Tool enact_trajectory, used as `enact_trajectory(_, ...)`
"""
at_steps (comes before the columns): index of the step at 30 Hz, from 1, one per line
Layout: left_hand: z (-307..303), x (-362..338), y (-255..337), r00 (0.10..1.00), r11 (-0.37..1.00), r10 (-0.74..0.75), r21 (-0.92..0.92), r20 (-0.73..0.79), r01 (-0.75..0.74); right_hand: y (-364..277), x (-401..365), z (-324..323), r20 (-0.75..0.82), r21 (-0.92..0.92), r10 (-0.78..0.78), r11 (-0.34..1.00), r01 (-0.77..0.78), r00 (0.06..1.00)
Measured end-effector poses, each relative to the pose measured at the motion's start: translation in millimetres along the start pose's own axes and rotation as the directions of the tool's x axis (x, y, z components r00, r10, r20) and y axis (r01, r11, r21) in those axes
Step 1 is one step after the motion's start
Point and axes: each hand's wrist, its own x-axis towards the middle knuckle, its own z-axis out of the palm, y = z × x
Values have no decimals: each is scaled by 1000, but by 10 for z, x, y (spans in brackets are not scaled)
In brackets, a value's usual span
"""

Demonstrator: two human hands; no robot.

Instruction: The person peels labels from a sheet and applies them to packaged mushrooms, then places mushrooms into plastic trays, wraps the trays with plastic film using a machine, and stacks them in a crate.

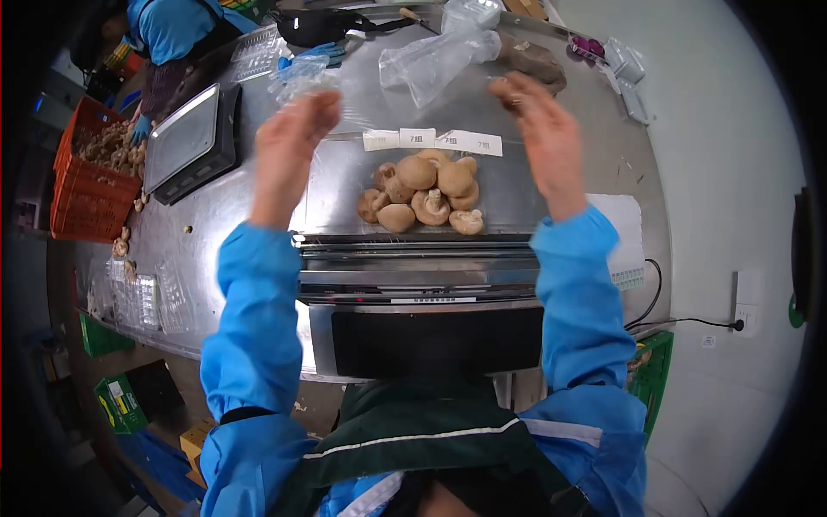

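Both of my hands are raised over the metal table, blurred by motion. My left hand is left of the mushroom pile, its fingers closed together near the crumpled clear plastic. My right hand is right of the pile, fingers bent inward, close to a brown bag. Whatever thin thing the fingers may pinch cannot be made out. Between and below my hands lie several brown-capped mushrooms in a heap, some showing stems. Printed white labels lie in a row just beyond them.
A film-wrapping machine stands before me. Left are a scale and an orange crate of mushrooms. Clear trays lie front left. Clear plastic bags and blue gloves are at the back. A person in blue works far left.
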Motion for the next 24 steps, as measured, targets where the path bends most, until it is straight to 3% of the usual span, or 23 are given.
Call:
enact_trajectory(1, -100, 124, -388, 991, 831, -111, 554, 75, 51, 377, 46, -63, 84, -218, 122, 971, -102, 989)
enact_trajectory(2, -183, 190, -666, 967, 382, -245, 924, 73, 27, 630, 68, -115, 139, -432, 260, 884, -177, 956)
enact_trajectory(3, -173, 198, -654, 968, 381, -243, 924, 69, 29, 642, 20, -87, 143, -430, 259, 886, -175, 955)
enact_trajectory(5, -136, 1, -616, 893, 687, -446, 664, 67, 294, 629, -303, -37, 220, -498, 345, 844, -199, 913)
enact_trajectory(6, -108, -194, -577, 831, 759, -548, 476, 97, 444, 587, -415, -27, 219, -497, 362, 840, -215, 906)
enact_trajectory(7, -75, -339, -526, 762, 769, -629, 266, 152, 582, 490, -497, -28, 229, -322, 495, 851, -415, 838)
enact_trajectory(8, -29, -417, -417, 677, 692, -722, 141, 144, 708, 436, -576, -33, 262, -132, 605, 794, -593, 752)
enact_trajectory(9, -33, -508, -420, 659, 678, -735, 159, 157, 718, 441, -641, -29, 327, 1, 566, 800, -600, 757)
enact_trajectory(10, -47, -589, -416, 642, 664, -748, 177, 170, 726, 419, -692, -60, 323, 5, 570, 797, -604, 756)
enact_trajectory(12, -104, -798, -341, 649, 677, -736, 206, 193, 706, 282, -806, -162, 431, -193, 693, 696, -692, 577)
enact_trajectory(13, -102, -989, -235, 564, 592, -803, 143, 193, 793, 155, -918, -184, 507, -93, 710, 608, -788, 488)
enact_trajectory(14, -122, -1192, -149, 470, 493, -860, 81, 200, 866, 81, -1108, -160, 507, -102, 671, 670, -736, 541)
enact_trajectory(15, -199, -1420, -134, 453, 481, -867, 112, 207, 870, 91, -1339, -196, 573, -152, 637, 700, -698, 515)
enact_trajectory(16, -265, -1631, -143, 439, 473, -872, 141, 216, 870, 52, -1521, -251, 616, -231, 661, 672, -703, 429)
enact_trajectory(18, -235, -1952, -110, 333, 360, -924, 140, 188, 922, 81, -1961, -302, 644, -141, 695, 520, -843, 321)
enact_trajectory(19, -399, -2112, -336, 288, 317, -948, 284, 139, 905, 179, -2061, -323, 641, -141, 698, 516, -845, 320)
enact_trajectory(20, -228, -2061, -238, 331, 355, -934, 269, 132, 895, 277, -2183, -345, 630, -168, 724, 481, -861, 281)
enact_trajectory(21, -269, -2053, -357, 324, 360, -925, 188, 199, 914, 273, -2249, -343, 617, -194, 749, 441, -876, 240)
enact_trajectory(22, -314, -2084, -466, 316, 354, -911, 109, 265, 929, 255, -2244, -330, 588, -102, 759, 414, -905, 281)
enact_trajectory(23, -313, -2136, -460, 316, 343, -904, 47, 289, 938, 270, -2320, -381, 601, -114, 760, 390, -914, 249)
enact_trajectory(24, -321, -2256, -449, 300, 330, -907, 55, 297, 942, 277, -2410, -423, 613, -125, 758, 369, -921, 221)
